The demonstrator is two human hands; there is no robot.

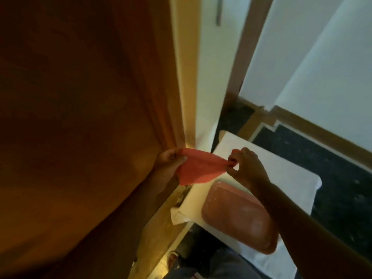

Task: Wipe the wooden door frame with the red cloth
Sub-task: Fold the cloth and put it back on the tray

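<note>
Right forearm enters from the lower right corner, closest to the lens, and runs up to the right hand (246, 168). Its fingers (233, 160) are pinched narrow on one corner of the red cloth (198, 170). Left hand (168, 165) grips the opposite corner, fingers closed on the fabric, so the cloth hangs spread between the two hands in the air. It touches neither the woodwork nor the worktop.

Wooden door frame (169, 87) stands upright just left of the cloth, next to a large brown door panel (70, 117) that fills the left of the view. The left hand is near the frame's lower part; contact cannot be confirmed.

Below the hands, a worktop under a white cover (281, 168) carries a pink tray (233, 216), partly hidden by the right forearm. Dark speckled floor (332, 178) lies to the right, bordered by a wooden skirting.
</note>
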